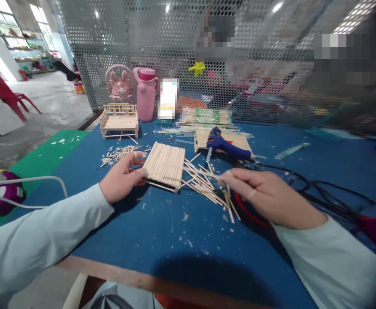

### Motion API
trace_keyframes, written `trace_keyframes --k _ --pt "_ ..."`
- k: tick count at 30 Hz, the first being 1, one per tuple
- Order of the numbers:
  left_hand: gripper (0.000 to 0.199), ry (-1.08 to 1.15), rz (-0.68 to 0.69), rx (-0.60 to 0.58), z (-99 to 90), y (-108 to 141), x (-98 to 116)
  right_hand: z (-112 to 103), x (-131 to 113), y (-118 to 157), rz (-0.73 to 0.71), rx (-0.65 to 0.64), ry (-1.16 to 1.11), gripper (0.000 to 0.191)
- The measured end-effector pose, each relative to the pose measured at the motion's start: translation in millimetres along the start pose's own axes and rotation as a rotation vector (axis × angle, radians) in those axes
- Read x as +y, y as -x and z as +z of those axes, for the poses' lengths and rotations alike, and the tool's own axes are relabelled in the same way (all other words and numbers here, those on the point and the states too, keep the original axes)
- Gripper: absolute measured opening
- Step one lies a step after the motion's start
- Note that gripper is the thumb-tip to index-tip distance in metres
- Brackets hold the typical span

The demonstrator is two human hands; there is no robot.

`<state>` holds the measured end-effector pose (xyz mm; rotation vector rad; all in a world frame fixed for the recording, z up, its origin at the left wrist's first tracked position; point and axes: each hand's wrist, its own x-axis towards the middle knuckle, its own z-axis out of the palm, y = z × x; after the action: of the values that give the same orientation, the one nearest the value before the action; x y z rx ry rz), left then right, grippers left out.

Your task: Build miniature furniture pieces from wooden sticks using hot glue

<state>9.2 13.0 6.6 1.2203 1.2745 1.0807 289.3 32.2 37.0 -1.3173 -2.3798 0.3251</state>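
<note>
My left hand (123, 176) grips the left edge of a small slatted platform (165, 163) made of thin wooden sticks set side by side, thumb at the near corner. It rests on the blue table. To its right, my right hand (255, 189) pinches a thin wooden stick (207, 172) that points left toward the platform; its far end is blurred. Beneath and beside that hand lie several loose sticks (207, 189). Beyond them a blue glue gun (226, 146) lies across another stick-built piece (202, 139). Short cut bits of stick (120, 153) are heaped past my left hand.
A miniature wooden bench (120, 122) stands at the back left, by a pink bottle (147, 96). Bagged sticks (205, 116) lie before a perforated metal screen (91, 51). Black cable (323, 189) loops at right; a purple power strip (4, 195) sits far left.
</note>
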Motion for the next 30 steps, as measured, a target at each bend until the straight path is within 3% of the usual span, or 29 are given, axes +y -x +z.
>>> trace_keyframes --k 3,8,13,17,24,27,30 --pt "0.031 0.206 -0.14 -0.003 6.8 2 3 15 -7 -2 -0.153 -0.157 -0.091 0.032" --pt "0.034 0.374 -0.253 0.006 9.8 5 7 24 -2 -5 -0.189 -0.114 -0.052 0.028" --pt "0.032 0.303 -0.225 -0.01 6.4 4 7 23 1 -5 -0.203 -0.114 -0.014 0.026" --pt "0.005 0.027 -0.097 0.012 1.5 3 7 21 -2 -3 -0.203 -0.122 -0.003 0.026" --pt "0.019 -0.548 0.369 -0.029 -9.7 6 -4 18 -5 -1 -0.143 -0.161 -0.004 0.027" --pt "0.013 -0.666 0.454 -0.004 -11.0 8 -5 20 -5 -1 -0.103 -0.187 -0.036 0.028" --pt "0.013 -0.702 0.455 0.01 -9.7 9 -5 20 -8 -1 -0.088 -0.203 -0.048 0.028"
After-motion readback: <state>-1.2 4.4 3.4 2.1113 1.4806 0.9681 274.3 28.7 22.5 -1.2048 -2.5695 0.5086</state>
